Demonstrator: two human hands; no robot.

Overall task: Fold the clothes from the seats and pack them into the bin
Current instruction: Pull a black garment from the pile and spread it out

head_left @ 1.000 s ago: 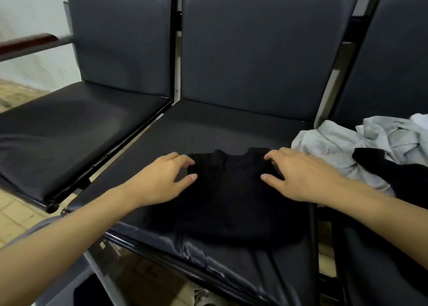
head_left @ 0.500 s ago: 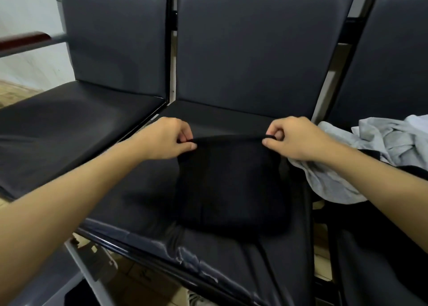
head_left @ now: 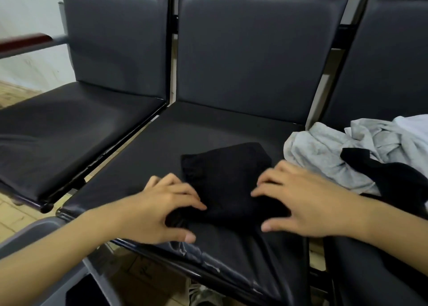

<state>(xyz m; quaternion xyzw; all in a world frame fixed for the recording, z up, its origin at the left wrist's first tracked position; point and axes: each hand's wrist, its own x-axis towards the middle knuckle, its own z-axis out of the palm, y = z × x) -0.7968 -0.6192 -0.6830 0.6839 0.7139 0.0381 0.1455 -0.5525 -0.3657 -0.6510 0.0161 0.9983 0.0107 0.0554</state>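
middle seat (head_left: 162,143): smooth, faintly glossy leather-like upholstery | black garment (head_left: 222,173): matt cloth | grey clothes (head_left: 324,153): soft cloth | armrest (head_left: 25,40): possibly wood

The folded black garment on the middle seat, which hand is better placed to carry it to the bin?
Probably the left hand. It touches the folded black garment, and the grey bin sits below it at lower left.

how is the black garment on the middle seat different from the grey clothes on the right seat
The black garment lies folded into a compact flat shape; the grey clothes sit crumpled in a loose heap. The left hand and right hand are at the black garment's near edge; no hand touches the grey clothes. The black one lies alone; the grey ones have another black piece draped over them. Both rest on dark padded seats.
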